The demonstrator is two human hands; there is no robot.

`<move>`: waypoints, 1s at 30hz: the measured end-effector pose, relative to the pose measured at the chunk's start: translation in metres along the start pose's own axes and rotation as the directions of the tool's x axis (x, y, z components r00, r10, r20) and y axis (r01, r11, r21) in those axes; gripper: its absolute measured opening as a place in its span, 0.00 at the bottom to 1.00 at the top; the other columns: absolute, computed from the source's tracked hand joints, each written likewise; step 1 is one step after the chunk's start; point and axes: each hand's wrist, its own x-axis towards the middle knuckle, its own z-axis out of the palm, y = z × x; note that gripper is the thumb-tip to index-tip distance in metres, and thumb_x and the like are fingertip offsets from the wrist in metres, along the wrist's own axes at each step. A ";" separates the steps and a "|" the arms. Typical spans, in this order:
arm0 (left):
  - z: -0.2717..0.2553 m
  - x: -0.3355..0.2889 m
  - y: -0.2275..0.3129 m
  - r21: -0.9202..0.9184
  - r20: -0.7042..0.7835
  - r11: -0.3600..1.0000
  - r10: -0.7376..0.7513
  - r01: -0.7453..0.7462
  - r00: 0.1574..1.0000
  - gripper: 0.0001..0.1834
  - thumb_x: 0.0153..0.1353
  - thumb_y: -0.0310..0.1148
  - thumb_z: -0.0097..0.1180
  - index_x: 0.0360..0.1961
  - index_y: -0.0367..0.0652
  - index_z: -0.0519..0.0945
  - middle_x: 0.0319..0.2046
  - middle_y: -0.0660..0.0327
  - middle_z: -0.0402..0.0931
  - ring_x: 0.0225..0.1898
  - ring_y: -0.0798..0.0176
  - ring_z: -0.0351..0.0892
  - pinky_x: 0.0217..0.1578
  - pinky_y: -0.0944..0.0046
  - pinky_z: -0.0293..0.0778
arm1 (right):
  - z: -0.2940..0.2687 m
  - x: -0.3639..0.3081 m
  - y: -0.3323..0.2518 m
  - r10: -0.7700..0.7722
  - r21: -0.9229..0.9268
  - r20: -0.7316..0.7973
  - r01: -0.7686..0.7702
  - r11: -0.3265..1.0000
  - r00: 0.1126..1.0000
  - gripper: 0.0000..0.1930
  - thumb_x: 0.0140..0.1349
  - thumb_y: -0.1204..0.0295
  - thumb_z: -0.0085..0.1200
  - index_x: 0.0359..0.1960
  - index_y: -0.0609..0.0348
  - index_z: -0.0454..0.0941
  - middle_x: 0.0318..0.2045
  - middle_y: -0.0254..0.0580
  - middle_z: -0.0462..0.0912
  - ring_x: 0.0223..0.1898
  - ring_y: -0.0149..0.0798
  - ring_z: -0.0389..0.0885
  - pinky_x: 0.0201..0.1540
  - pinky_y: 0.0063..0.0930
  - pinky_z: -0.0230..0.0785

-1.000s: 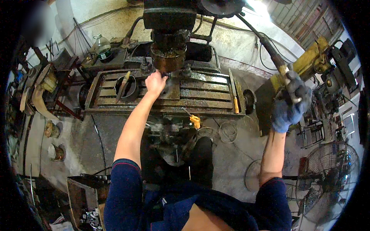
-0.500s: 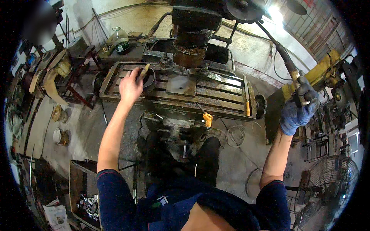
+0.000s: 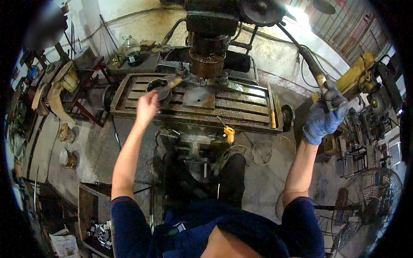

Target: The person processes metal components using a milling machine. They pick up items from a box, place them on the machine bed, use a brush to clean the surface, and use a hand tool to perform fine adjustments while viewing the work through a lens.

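My bare left hand (image 3: 148, 104) is blurred at the left end of the machine's slotted table. It is beside a round dark pot (image 3: 155, 82). A brush-like tool with a tan end (image 3: 175, 82) slants over the pot's right rim; its lower part is smeared, and whether my fingers touch it cannot be told. My right hand (image 3: 323, 120), in a blue-grey glove, is closed round the end of a long lever (image 3: 313, 64) on the machine's right. A flat metal plate (image 3: 198, 98) with a small dark hole lies on the table under the spindle head (image 3: 207, 62).
A yellow-handled tool (image 3: 272, 116) rests along the table's right end. An orange-yellow handle (image 3: 229, 132) is at the front edge. A plastic bottle (image 3: 130, 49) stands behind left. A fan (image 3: 365, 210) is low right; a box of metal pieces (image 3: 92, 202) is low left.
My left hand has drawn down from the pot's rim, and the tan tool end has swung to the right. My right hand stays on the lever; the whole view has shifted slightly.
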 end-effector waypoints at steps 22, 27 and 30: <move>0.107 0.028 0.012 0.097 -0.073 0.984 0.160 -0.152 0.984 0.14 0.54 0.30 0.49 0.41 0.37 0.77 0.33 0.46 0.76 0.38 0.48 0.77 0.38 0.57 0.72 | -0.003 -0.012 0.001 0.007 -0.011 0.069 -0.006 1.000 0.998 0.21 0.61 0.54 0.42 0.25 0.62 0.70 0.23 0.42 0.72 0.38 0.44 0.74 0.56 0.52 0.53; 0.101 0.016 0.023 0.082 -0.043 0.988 0.133 -0.129 0.990 0.13 0.54 0.31 0.49 0.40 0.37 0.78 0.34 0.46 0.76 0.39 0.47 0.76 0.39 0.58 0.71 | -0.007 -0.020 0.004 0.024 -0.087 0.014 -0.023 0.996 1.000 0.21 0.63 0.55 0.40 0.23 0.62 0.70 0.23 0.43 0.73 0.37 0.42 0.73 0.55 0.48 0.55; 0.098 0.017 0.011 0.034 -0.016 0.988 0.153 -0.152 0.988 0.13 0.56 0.29 0.47 0.41 0.35 0.77 0.28 0.48 0.78 0.30 0.51 0.79 0.33 0.60 0.73 | -0.008 -0.026 0.003 0.084 -0.139 -0.015 -0.085 0.987 0.996 0.21 0.63 0.56 0.39 0.23 0.62 0.69 0.24 0.43 0.73 0.37 0.41 0.72 0.54 0.46 0.56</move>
